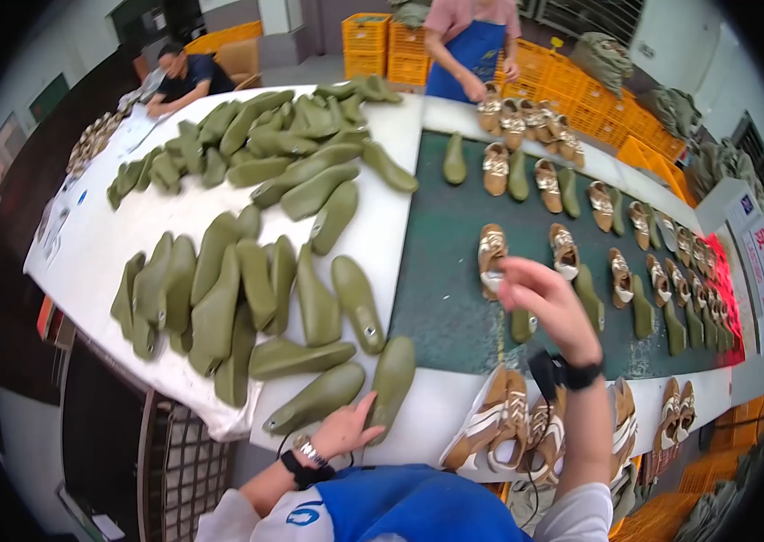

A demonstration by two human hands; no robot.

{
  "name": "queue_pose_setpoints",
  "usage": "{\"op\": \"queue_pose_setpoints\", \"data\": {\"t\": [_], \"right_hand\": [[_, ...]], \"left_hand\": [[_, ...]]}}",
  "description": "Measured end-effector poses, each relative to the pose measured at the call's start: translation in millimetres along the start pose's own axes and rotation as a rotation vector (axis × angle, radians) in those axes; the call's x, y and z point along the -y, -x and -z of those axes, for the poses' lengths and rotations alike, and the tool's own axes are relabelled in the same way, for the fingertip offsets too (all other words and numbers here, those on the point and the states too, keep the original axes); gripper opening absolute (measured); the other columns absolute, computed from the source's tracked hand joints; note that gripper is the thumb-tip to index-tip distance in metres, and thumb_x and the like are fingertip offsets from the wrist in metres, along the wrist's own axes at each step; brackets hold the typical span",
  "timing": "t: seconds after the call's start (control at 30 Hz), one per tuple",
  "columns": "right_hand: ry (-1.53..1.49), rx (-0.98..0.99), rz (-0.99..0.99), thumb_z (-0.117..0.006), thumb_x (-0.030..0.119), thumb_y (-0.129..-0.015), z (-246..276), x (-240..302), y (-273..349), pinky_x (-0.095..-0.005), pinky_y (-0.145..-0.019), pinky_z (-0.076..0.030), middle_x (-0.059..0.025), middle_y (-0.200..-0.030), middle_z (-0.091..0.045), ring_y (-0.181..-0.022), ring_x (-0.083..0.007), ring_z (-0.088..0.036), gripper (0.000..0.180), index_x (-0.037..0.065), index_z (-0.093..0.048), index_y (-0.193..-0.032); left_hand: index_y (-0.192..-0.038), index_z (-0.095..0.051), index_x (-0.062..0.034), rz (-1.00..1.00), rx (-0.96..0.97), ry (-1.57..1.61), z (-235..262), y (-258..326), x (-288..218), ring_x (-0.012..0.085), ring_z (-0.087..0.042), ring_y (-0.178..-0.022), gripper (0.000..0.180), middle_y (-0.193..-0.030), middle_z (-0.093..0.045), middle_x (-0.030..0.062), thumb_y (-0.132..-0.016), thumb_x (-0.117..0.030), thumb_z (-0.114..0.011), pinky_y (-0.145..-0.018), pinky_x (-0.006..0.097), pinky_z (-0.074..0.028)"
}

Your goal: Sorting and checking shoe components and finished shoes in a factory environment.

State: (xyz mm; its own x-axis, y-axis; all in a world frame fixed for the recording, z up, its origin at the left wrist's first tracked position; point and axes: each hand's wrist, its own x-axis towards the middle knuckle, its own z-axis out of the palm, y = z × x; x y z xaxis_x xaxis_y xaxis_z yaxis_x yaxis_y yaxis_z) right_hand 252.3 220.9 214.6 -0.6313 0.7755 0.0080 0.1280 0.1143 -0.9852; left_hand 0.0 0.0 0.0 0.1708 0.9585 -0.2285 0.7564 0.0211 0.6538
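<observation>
Olive-green shoe lasts lie in piles on the white tabletop. My left hand [343, 432] is at the table's near edge, its visible fingers apart and touching an upright-lying last [393, 387]; another last [319, 397] lies just left of it. My right hand [545, 303] hovers over the green belt, fingers loosely bent and apart, with nothing visible in them. Beside its fingertips is a brown and white shoe [492, 248], partly overlapped by them. A last [522, 325] shows below that hand, partly hidden by it.
Rows of shoes and lasts cover the green belt [441, 271] toward the right. Several brown shoes [508, 411] stand along the near ledge. Across the belt, a person in a blue apron [468, 63] handles shoes; another person [188, 77] sits far left. Orange crates [366, 41] stand behind.
</observation>
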Motion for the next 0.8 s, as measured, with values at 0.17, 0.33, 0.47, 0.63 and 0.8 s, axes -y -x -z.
{"op": "queue_pose_setpoints", "data": {"t": [0.17,0.33,0.47,0.63,0.8], "right_hand": [[-0.435,1.066,0.416,-0.064,0.017,-0.081,-113.1,94.7,71.1,-0.0376,-0.066,-0.049,-0.0190,-0.095,-0.062,-0.081,-0.0282,-0.062,0.024,-0.006,-0.061,-0.088],[-0.616,1.046,0.705,-0.054,0.010,-0.092,-189.0,124.3,109.1,-0.0292,-0.050,-0.042,-0.0142,-0.096,-0.062,-0.057,-0.0215,-0.051,0.030,0.017,-0.059,-0.120],[-0.697,1.075,0.743,-0.048,0.003,-0.093,-217.6,122.2,119.7,-0.0266,-0.045,-0.038,-0.0138,-0.095,-0.061,-0.053,-0.0183,-0.047,0.034,0.017,-0.059,-0.121],[-0.386,1.125,0.514,-0.057,0.012,-0.087,-211.8,75.8,94.5,-0.0315,-0.069,-0.049,-0.0172,-0.095,-0.062,-0.081,-0.0250,-0.061,0.024,-0.003,-0.060,-0.105],[1.179,0.241,-0.213,-0.055,0.036,-0.087,-240.0,-75.6,70.1,-0.0399,-0.058,-0.050,-0.0157,-0.074,-0.065,-0.066,-0.0346,-0.063,0.042,0.016,-0.051,-0.123]], "left_hand": [[-0.129,-0.040,-0.0031,-0.156,-0.102,-0.064,24.6,13.4,17.7,0.0380,-0.060,-0.082,0.060,-0.090,-0.061,0.0211,-0.081,-0.030,-0.063,-0.071,0.044,-0.049],[-0.119,-0.049,-0.0045,-0.278,-0.439,-0.166,56.6,43.7,30.1,0.0346,-0.051,-0.104,0.057,-0.108,-0.053,0.0190,-0.068,-0.013,-0.072,-0.089,0.041,-0.043],[-0.125,-0.045,-0.0070,-0.074,-0.454,-0.261,64.8,65.8,80.0,0.0350,-0.051,-0.105,0.063,-0.114,-0.053,0.0196,-0.069,-0.018,-0.073,-0.087,0.040,-0.044],[-0.126,-0.042,-0.0048,0.012,-0.357,-0.001,58.5,86.9,128.5,0.0400,-0.058,-0.093,0.061,-0.102,-0.059,0.0258,-0.074,-0.019,-0.071,-0.080,0.043,-0.048],[-0.125,-0.040,-0.0033,0.050,-0.279,-0.036,37.2,90.8,108.1,0.0423,-0.059,-0.084,0.059,-0.094,-0.060,0.0265,-0.077,-0.021,-0.068,-0.072,0.046,-0.049]]}}
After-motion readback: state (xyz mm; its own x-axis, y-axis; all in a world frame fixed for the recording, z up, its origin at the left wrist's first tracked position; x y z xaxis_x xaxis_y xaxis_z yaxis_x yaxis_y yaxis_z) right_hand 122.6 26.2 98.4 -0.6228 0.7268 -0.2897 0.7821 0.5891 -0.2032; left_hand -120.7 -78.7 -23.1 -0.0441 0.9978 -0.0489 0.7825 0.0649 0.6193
